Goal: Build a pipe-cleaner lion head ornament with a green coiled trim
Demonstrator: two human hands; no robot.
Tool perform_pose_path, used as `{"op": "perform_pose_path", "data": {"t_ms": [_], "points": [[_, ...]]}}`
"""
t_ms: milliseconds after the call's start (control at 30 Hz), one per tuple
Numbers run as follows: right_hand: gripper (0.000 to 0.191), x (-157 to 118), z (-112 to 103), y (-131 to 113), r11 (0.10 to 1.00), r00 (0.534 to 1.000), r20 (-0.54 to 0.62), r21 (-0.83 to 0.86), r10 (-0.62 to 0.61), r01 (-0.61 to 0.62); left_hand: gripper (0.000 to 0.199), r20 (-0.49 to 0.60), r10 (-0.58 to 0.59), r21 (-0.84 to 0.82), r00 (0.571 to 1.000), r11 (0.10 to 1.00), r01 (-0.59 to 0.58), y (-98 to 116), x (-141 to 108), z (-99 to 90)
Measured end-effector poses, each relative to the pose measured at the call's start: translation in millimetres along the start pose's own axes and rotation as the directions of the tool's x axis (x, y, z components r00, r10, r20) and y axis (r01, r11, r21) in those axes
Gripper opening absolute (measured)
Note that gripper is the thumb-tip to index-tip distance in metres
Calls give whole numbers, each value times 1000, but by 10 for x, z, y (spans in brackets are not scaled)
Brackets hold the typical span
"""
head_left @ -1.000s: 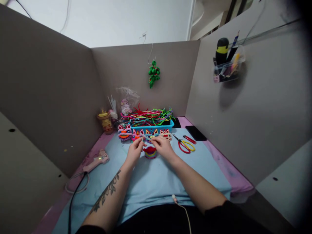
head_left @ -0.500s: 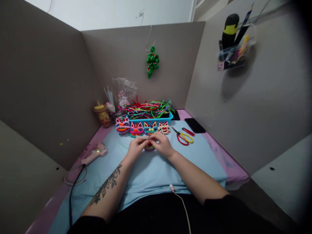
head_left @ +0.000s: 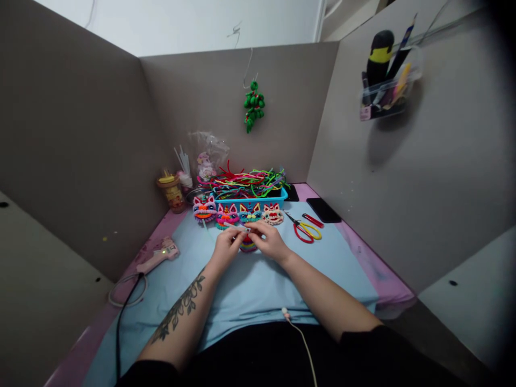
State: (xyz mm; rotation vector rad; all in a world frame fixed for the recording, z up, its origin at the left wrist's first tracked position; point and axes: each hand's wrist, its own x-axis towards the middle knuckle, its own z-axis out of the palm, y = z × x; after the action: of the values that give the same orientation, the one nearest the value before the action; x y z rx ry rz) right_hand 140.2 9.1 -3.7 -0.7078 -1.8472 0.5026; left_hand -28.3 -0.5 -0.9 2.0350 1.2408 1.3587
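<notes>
My left hand [head_left: 229, 244] and my right hand [head_left: 268, 239] meet over the blue cloth [head_left: 282, 285], fingertips pinched together. Between them is a thin whitish strip [head_left: 233, 227], its free end pointing left from my left fingers. What my right fingertips pinch is too small to make out. Just below the fingertips lies a round multicoloured fuzzy piece [head_left: 248, 244], partly hidden by both hands. Behind the hands stand fuzzy animal heads in a row: a lilac one [head_left: 204, 209], a pink one [head_left: 227, 216], a blue one [head_left: 250, 213] and a cream one [head_left: 273, 214].
A blue basket [head_left: 258, 203] of coloured fuzzy stems stands at the back. To the right lie scissors [head_left: 305, 230], a red cutter [head_left: 313, 220] and a black phone [head_left: 323, 210]. A pink glue gun [head_left: 159, 256] with a cable is at left, near a cup [head_left: 172, 193].
The whole view has shifted slightly. The whitish strip now tilts more, its left end higher, and shows more clearly. Both hands stay together in nearly the same place.
</notes>
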Motion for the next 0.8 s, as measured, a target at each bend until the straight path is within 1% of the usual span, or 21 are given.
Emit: {"op": "perform_pose_path", "data": {"t_ms": [133, 300, 433, 600, 800], "points": [[20, 21, -4, -42, 1000, 999, -30, 16, 11, -11, 23, 12, 4, 36, 1000, 999, -5, 4, -1, -7], [11, 49, -16, -91, 999, 998, -60, 35, -5, 7, 27, 63, -4, -17, 998, 1000, 5, -8, 6, 5], [9, 57, -22, -79, 999, 994, -105, 27, -17, 20, 21, 36, 42, 11, 998, 999, -42, -3, 0, 24], [9, 56, -24, -59, 1000, 987, -158, -19, -7, 4, 22, 34, 135, 114, 990, 984, -138, 16, -38, 22], [11, 37, -15, 3, 991, 992, -130, -133, -5, -12, 21, 87, 222, 286, 971, 928, -238, -25, -68, 12]]}}
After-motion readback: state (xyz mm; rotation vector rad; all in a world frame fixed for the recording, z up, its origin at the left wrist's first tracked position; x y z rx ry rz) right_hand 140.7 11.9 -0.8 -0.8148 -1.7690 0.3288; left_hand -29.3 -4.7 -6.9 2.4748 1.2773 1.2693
